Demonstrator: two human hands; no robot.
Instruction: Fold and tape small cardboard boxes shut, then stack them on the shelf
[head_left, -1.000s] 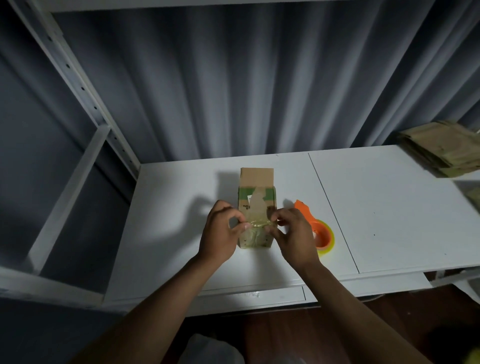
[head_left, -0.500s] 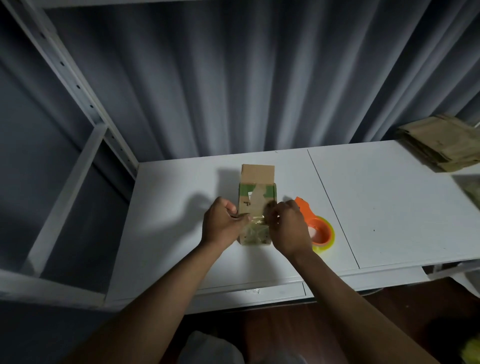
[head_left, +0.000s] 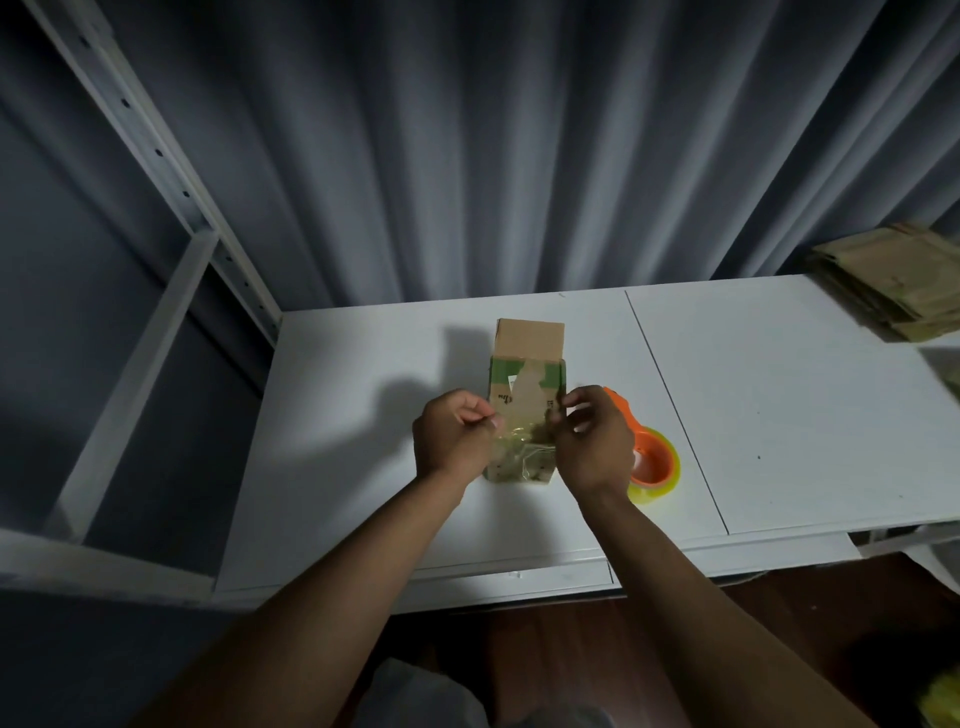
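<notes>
- Presently pinching a strip of clear tape (head_left: 522, 434) between both hands, stretched crosswise just above the near end of the small cardboard box (head_left: 527, 400).
- Left hand (head_left: 453, 441): fingers curled, thumb and forefinger nipping the strip's left end, at nine o'clock of the box.
- Right hand (head_left: 592, 441): fingers curled round the strip's right end, at three o'clock of the box, partly covering the box's right edge.
- Cannot tell whether the strip already touches the cardboard or hangs just off it; too glossy and dim to judge.
- Box lying near the middle of the white table (head_left: 363, 467), long axis running twelve to six, one brown flap (head_left: 530, 338) standing open at the twelve o'clock end, green print and a pale torn patch on the upper face.
- Orange tape dispenser (head_left: 652, 462) just beside the right hand, at four o'clock of the box, resting on the table.
- Pile of flat, unfolded cardboard (head_left: 893, 280) well apart at two o'clock, on the table's far right corner.
- White shelf frame (head_left: 156, 332) at nine to ten o'clock, nothing visibly stacked on it.
- Step in hand, by judgement: taping the near end shut, folding of that end apparently done.
- Next move likely calls for lowering the strip square across the seam, pressing it flat from centre outward, and wrapping both ends down the sides without creasing.
- Far flap probably needs closing and taping afterward, before any stacking.
</notes>
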